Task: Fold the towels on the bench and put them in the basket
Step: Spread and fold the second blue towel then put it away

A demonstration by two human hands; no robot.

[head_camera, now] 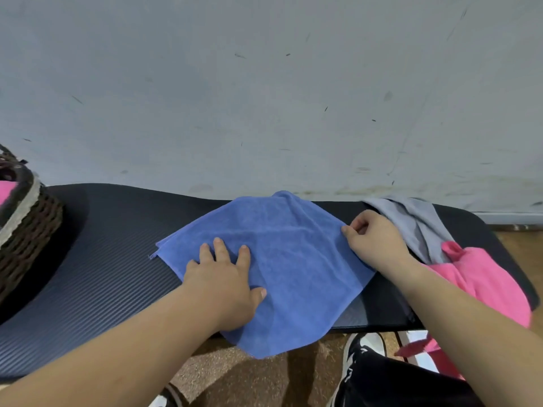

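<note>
A blue towel (282, 259) lies spread on the black bench (111, 259), one corner hanging over the front edge. My left hand (226, 283) presses flat on its left half, fingers straight. My right hand (373, 239) pinches the towel's right corner between thumb and curled fingers. A grey towel (411, 221) and a pink towel (484, 280) lie crumpled at the bench's right end. The woven basket (26, 224) stands at the far left, with something pink inside.
A grey wall rises right behind the bench. Below the front edge are a brown floor and my black-and-white shoe (361, 351). Bare ribbed bench surface stretches between the basket and the blue towel.
</note>
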